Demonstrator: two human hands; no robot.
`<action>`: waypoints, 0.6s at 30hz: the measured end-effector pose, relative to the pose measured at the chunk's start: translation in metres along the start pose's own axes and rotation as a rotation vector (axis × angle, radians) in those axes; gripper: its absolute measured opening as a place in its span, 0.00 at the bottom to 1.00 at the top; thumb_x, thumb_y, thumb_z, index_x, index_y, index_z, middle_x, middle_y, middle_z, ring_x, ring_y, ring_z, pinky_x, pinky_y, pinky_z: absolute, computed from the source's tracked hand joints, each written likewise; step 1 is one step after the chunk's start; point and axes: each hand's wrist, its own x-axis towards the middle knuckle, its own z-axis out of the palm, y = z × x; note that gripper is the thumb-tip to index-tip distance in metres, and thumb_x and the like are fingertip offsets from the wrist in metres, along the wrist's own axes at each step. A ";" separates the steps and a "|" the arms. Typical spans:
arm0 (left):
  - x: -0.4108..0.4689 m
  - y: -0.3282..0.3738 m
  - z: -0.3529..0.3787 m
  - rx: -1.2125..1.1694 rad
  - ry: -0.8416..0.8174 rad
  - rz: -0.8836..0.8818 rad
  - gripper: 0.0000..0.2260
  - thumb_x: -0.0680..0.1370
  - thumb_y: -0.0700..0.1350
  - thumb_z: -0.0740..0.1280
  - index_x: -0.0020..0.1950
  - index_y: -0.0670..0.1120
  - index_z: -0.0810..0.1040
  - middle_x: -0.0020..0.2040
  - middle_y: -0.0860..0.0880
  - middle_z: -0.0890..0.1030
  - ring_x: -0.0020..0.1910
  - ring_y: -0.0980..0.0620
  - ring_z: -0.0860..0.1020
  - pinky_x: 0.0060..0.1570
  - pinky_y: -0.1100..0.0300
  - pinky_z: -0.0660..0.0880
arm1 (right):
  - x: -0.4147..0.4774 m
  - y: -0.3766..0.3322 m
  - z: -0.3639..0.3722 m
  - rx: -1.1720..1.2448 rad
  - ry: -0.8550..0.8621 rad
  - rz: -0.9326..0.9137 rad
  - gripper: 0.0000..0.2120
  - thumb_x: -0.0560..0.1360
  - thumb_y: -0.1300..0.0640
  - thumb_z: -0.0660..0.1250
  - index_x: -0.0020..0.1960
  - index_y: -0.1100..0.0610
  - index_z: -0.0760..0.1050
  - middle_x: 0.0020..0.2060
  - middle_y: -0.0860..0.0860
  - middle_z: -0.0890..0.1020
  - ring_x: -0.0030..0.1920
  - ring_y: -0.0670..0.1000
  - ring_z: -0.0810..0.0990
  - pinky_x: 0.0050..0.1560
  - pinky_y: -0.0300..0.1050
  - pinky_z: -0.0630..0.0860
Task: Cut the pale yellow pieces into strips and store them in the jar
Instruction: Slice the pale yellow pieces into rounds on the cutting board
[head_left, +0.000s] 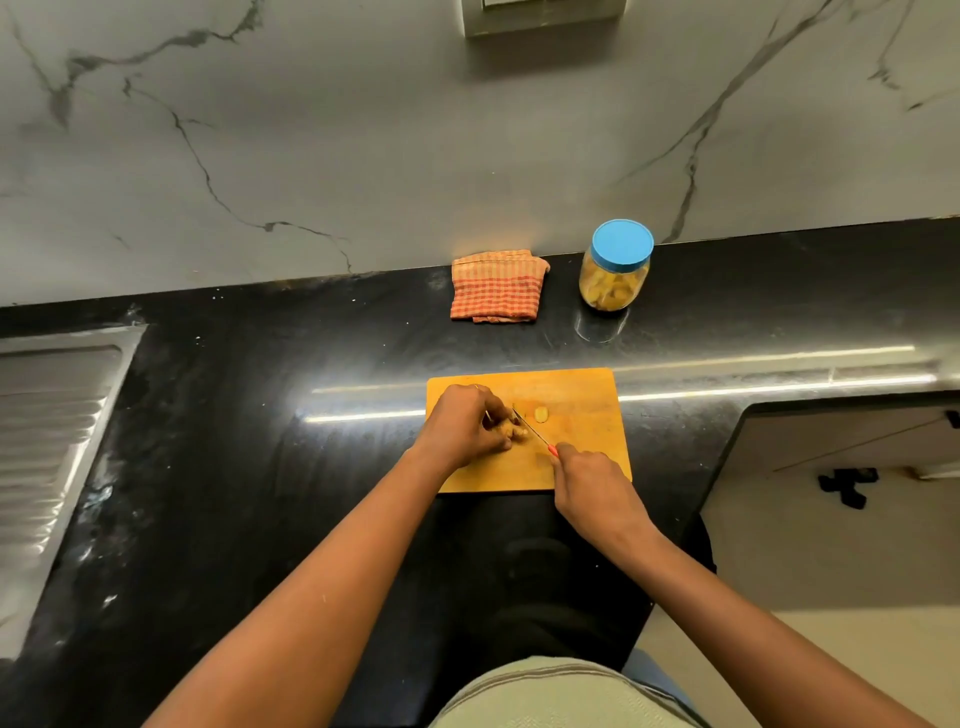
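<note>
While cutting is under way: the stage shown is mid-task, judged from the layout alone.
Cutting board: an orange-brown board (571, 410) lies flat on the black worktop (260, 415), close to its near edge.
Left hand: the left hand (467, 426) rests on the board, fingers (506, 444) curled down and pressed on a pale yellow piece (514, 431) to steady it.
Right hand: the right hand (584, 478) is wrapped tight around the red handle of a knife (530, 428); only the handle's tip shows.
Blade: the thin blade slants up and left across the board, its edge against the held piece, just beside the left fingertips.
Second piece: another pale yellow piece (541, 413) lies loose on the board, just beyond the blade, apparently uncut.
Strips: whether finished strips lie under the left hand cannot be told.
Jar: a clear jar (613, 283) stands upright at the back of the worktop, well apart from the board, with pale yellow contents visible through its wall.
Lid: the blue lid (622, 244) sits on the jar.
Cloth: a folded checked cloth (496, 288) lies near the jar, to its left.
Done: some material appears to be stored already.
Left: at least two pieces await slicing; the lid must come off, the strips go in, and the jar be closed.
</note>
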 end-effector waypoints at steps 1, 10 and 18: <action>0.000 -0.001 -0.001 -0.001 -0.003 -0.007 0.17 0.69 0.48 0.79 0.56 0.46 0.84 0.50 0.49 0.83 0.45 0.54 0.78 0.47 0.57 0.79 | -0.003 0.001 0.000 0.010 0.004 0.007 0.16 0.83 0.53 0.54 0.65 0.57 0.72 0.42 0.54 0.80 0.40 0.54 0.80 0.40 0.49 0.80; 0.001 0.000 -0.004 0.042 -0.053 0.012 0.15 0.71 0.46 0.77 0.57 0.46 0.84 0.52 0.49 0.82 0.47 0.54 0.78 0.48 0.58 0.79 | -0.016 0.004 0.003 0.088 0.062 0.034 0.16 0.83 0.52 0.54 0.65 0.57 0.73 0.40 0.52 0.81 0.38 0.52 0.80 0.39 0.49 0.80; 0.002 0.001 -0.002 0.055 -0.059 0.040 0.16 0.73 0.47 0.75 0.59 0.45 0.83 0.54 0.50 0.80 0.45 0.56 0.74 0.41 0.67 0.71 | -0.018 -0.012 0.006 0.164 0.104 0.023 0.17 0.83 0.51 0.55 0.66 0.56 0.73 0.41 0.51 0.82 0.39 0.48 0.80 0.39 0.43 0.80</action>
